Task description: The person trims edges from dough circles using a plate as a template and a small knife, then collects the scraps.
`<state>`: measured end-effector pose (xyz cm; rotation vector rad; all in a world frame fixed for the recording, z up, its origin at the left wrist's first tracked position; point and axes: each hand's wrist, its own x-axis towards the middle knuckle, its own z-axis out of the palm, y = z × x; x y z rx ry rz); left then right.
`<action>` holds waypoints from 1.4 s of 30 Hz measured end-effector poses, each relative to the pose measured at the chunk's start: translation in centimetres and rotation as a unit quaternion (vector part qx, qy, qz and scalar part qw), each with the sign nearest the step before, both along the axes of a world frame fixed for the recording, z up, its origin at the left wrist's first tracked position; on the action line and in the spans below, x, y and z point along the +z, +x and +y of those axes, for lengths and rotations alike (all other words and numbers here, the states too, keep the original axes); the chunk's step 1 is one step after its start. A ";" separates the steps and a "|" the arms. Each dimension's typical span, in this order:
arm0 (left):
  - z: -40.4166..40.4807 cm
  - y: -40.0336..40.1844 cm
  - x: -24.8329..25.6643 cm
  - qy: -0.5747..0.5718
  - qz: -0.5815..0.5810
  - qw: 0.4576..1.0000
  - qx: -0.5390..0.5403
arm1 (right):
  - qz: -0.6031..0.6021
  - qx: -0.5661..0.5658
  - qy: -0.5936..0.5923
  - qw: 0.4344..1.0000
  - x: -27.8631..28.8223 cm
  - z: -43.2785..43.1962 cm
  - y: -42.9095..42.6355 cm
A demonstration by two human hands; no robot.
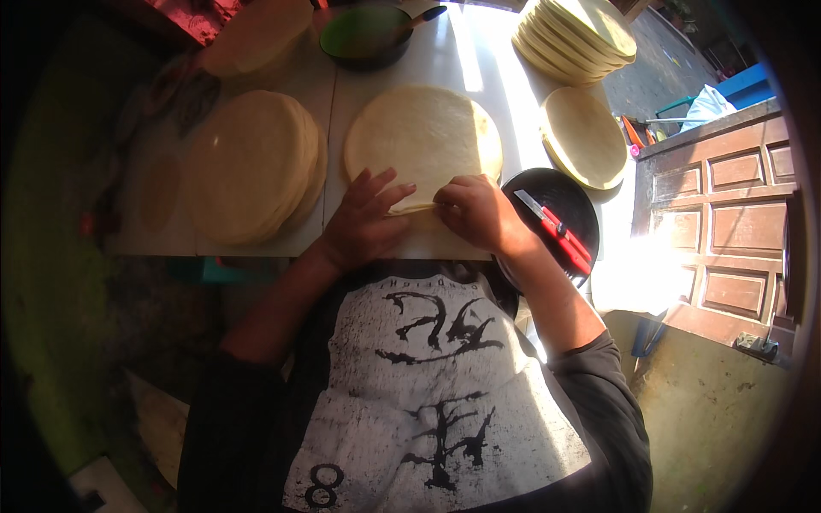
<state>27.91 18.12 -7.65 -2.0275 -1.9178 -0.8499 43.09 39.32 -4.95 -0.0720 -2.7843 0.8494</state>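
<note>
A pale round flatbread sheet (417, 134) lies in front of me, at the middle of the white table. My right hand (474, 208) pinches its near edge between thumb and fingers, where a thin layer is lifted. Against the same edge rests my left hand (369, 215), its fingers spread and apart. A stack of similar round sheets (250, 167) stands to the left. On the right, a black round pan (580, 211) holds a red-handled cutter (564, 240) with its blade showing, partly beside my right wrist.
A tall stack of round sheets (564, 45) and a low one (585, 138) stand at the right. At the back are a bowl with green inside (359, 38) and another pale stack (263, 35). A brown panelled wooden door (737, 224) is beyond the table's right side.
</note>
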 end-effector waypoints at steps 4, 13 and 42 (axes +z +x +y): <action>0.3 0.2 0.0 0.003 0.014 1.000 -0.004 | -0.003 -0.001 -0.002 1.000 0.1 0.1 0.1; 1.2 0.3 -0.3 -0.006 0.047 0.999 -0.011 | 0.006 0.001 0.005 1.000 -0.6 0.2 0.0; 1.3 -0.1 0.1 -0.016 0.010 1.000 -0.013 | 0.044 0.004 -0.006 0.999 0.4 0.7 -0.9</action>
